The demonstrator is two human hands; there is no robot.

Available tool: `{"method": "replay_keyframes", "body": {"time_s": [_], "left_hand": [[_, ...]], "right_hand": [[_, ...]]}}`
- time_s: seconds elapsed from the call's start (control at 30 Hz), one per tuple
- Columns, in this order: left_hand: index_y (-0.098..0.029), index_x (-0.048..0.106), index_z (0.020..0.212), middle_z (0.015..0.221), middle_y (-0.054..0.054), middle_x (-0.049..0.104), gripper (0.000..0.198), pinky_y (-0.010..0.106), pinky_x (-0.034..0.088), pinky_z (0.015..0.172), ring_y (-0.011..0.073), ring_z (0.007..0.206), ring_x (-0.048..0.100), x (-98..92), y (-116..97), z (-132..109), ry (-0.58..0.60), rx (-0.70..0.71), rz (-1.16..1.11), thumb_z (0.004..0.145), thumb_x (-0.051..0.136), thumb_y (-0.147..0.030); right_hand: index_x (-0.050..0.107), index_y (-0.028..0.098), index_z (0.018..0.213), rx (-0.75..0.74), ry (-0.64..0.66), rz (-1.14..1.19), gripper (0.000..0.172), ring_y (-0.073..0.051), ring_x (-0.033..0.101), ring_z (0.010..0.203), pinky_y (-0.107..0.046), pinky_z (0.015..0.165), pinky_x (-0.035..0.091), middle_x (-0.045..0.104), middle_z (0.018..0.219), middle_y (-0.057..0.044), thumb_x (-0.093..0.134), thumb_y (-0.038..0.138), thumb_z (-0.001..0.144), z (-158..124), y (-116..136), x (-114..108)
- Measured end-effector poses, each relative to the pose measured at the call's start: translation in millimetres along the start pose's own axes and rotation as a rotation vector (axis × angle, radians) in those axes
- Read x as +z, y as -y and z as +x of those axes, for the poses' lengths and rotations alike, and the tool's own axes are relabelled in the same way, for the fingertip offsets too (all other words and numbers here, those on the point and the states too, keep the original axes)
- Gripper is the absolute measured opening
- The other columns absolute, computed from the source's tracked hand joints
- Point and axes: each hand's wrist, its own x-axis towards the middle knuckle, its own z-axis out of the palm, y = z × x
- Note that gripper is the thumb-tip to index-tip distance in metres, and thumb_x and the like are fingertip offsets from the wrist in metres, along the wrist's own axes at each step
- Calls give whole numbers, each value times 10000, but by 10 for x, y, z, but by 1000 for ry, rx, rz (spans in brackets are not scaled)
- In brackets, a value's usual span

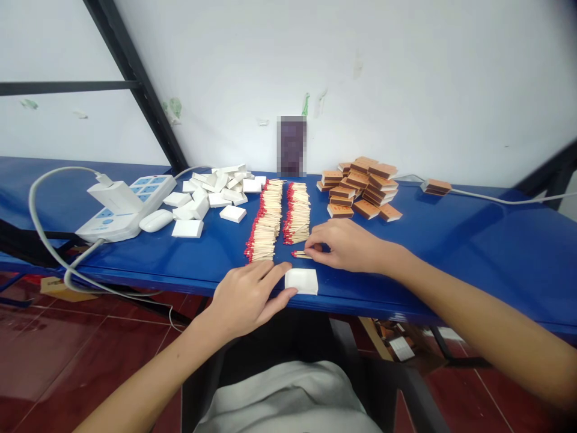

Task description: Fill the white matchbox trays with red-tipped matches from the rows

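Note:
Between the thumb and fingers of my left hand (252, 294) is the left end of a white matchbox tray (301, 281) at the table's front edge. Just behind the tray, my right hand (345, 245) pinches a few red-tipped matches (298, 255), their heads pointing left. Two long rows of matches lie beyond my hands, a left row (265, 222) and a right row (297, 213), all with red heads to the left. How many matches my right fingers hold is hidden.
White trays (232, 213) lie heaped at the back left, beside a power strip (130, 210) with a plugged-in charger (116, 198) and a white oval case (155, 221). Brown matchbox sleeves (360, 180) are piled at the back right. A cable (496, 198) runs along the wall.

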Motion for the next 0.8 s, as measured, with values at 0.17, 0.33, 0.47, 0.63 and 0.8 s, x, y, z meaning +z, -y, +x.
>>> {"method": "replay_keyframes", "body": {"time_s": [0.17,0.33,0.47,0.63,0.8], "left_hand": [[-149,649,1159,904,72,739,383,378,576,608,254,751,729,4,-5,-3,-3,4,-8,1055,411,-430],[-149,649,1154,912,74,741,383,363,567,607,250,760,730,0,-3,3,-6,6,9,1062,397,-422],[-146,648,1141,912,74,740,370,360,572,626,242,756,728,-9,4,4,-9,10,-10,1063,403,-411],[-147,649,1150,942,90,745,379,348,574,623,238,766,733,-8,8,-8,-15,1,-8,1062,404,-423],[-149,652,1143,933,92,744,382,340,573,619,235,758,730,-6,4,-2,-10,0,0,1061,402,-425]], "right_hand": [[739,176,831,-10,-10,0,182,-149,581,687,-278,633,312,711,786,-34,593,223,930,3,-12,6],[727,173,871,-29,-1,21,184,-151,584,710,-275,644,320,710,831,-41,572,230,954,7,-3,5],[717,177,869,-55,20,70,181,-148,586,719,-270,648,328,707,835,-34,569,226,960,1,12,1],[715,177,876,-63,-24,100,211,-148,586,725,-269,665,356,699,834,-35,543,235,981,2,-1,12],[740,179,982,-66,-71,63,222,-165,612,778,-270,695,381,703,886,-57,525,233,994,20,-33,41]]}}
